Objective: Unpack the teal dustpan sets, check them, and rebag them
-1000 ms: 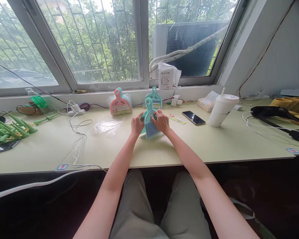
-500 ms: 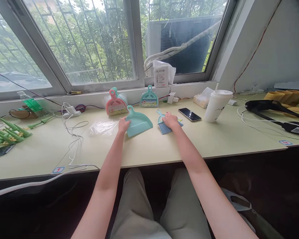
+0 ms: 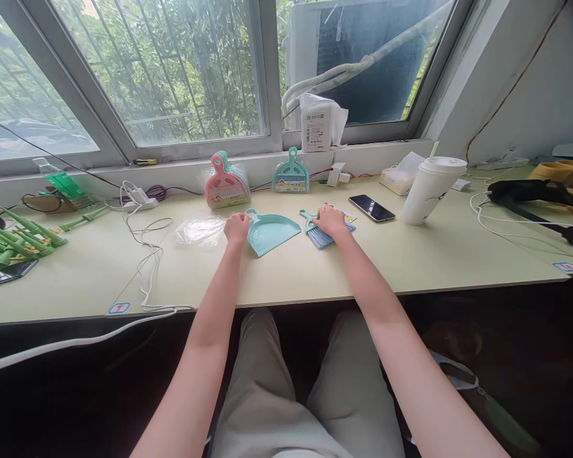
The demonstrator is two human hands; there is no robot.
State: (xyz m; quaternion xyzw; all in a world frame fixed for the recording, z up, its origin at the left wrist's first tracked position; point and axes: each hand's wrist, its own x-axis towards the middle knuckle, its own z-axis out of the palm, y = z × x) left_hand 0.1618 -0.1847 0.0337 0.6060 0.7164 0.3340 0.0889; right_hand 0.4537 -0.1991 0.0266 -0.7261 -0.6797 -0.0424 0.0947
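Observation:
A mint-green dustpan lies flat on the desk with its inside facing up. At its left side, by the handle, is my left hand, fingers curled closed against the edge; the exact grip is partly hidden. My right hand is closed over a small hand brush with blue-grey bristles and a mint handle pointing up and left. A yellowish label card shows beside the right fingers. Crumpled clear plastic wrap rests to the left of my left hand.
Behind stand packed pink dustpan sets and a mint set. To the right are a phone, a white cup and a tissue pack. White cables and green plastic pieces occupy the left.
The dustpan has gone from tilted up, underside showing, to flat on the desk with its inside up. My right hand stays at the brush. The head view has shifted slightly.

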